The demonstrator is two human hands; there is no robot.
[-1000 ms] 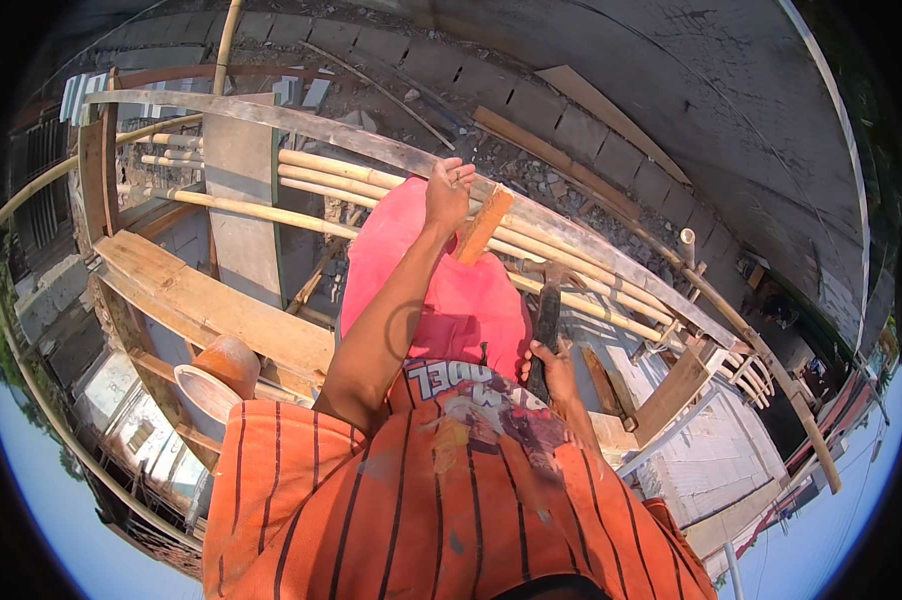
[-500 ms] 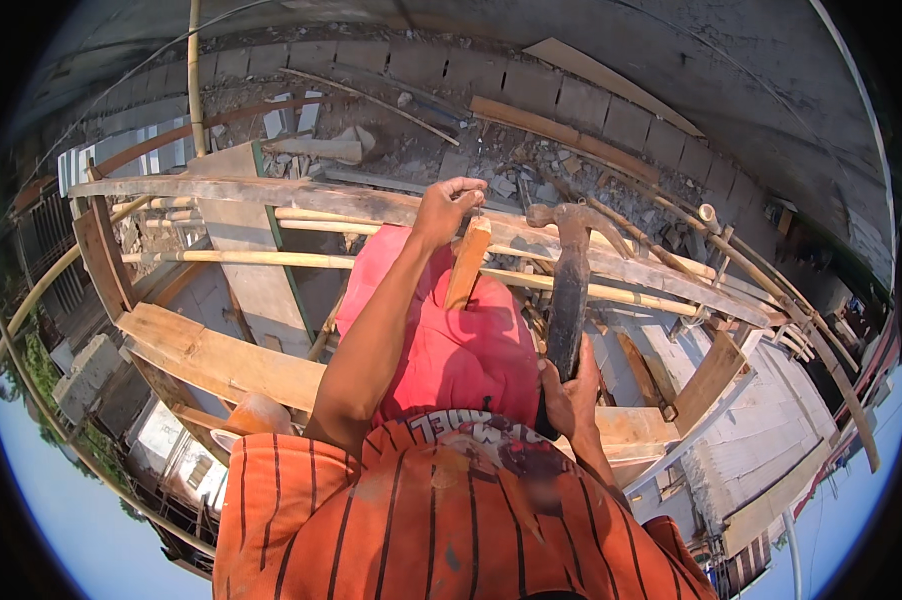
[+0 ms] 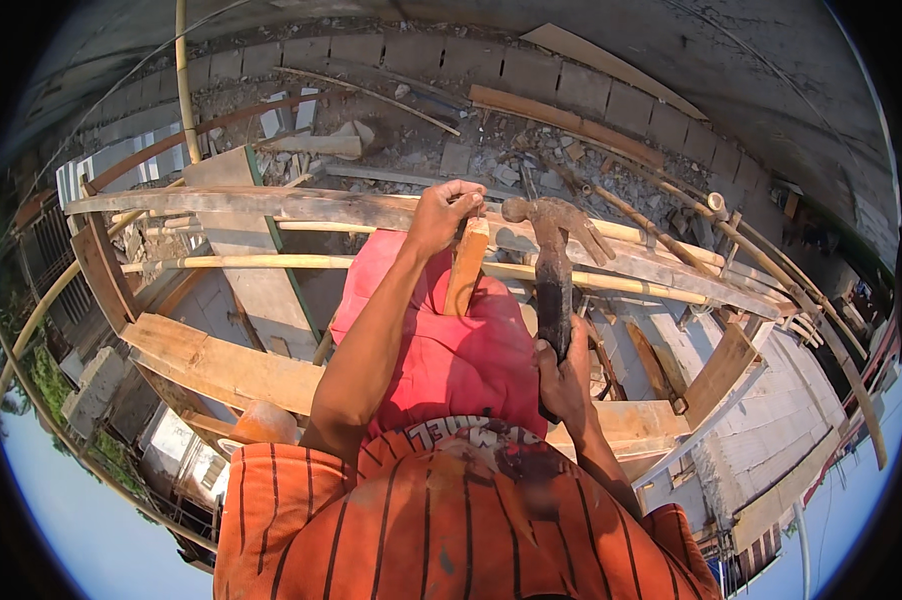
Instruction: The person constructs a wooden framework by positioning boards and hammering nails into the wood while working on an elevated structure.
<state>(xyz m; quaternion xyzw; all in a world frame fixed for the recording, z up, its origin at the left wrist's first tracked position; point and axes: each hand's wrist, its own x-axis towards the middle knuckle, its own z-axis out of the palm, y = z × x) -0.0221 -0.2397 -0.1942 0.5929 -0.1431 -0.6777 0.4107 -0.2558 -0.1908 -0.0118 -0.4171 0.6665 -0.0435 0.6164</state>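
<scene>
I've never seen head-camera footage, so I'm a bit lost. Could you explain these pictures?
There's no machine: a person works bare-handed, filmed by a wide fisheye camera worn on the head, looking down, so straight edges bend. The left hand pinches what looks like a thin dark nail at the end of a short orange-brown wooden block. The right hand grips a dark, worn claw hammer. Around them are a long weathered wooden beam and pale yellow bamboo poles.

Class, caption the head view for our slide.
Right hand grips a hammer; left hand pinches something thin over a wooden block.
</scene>
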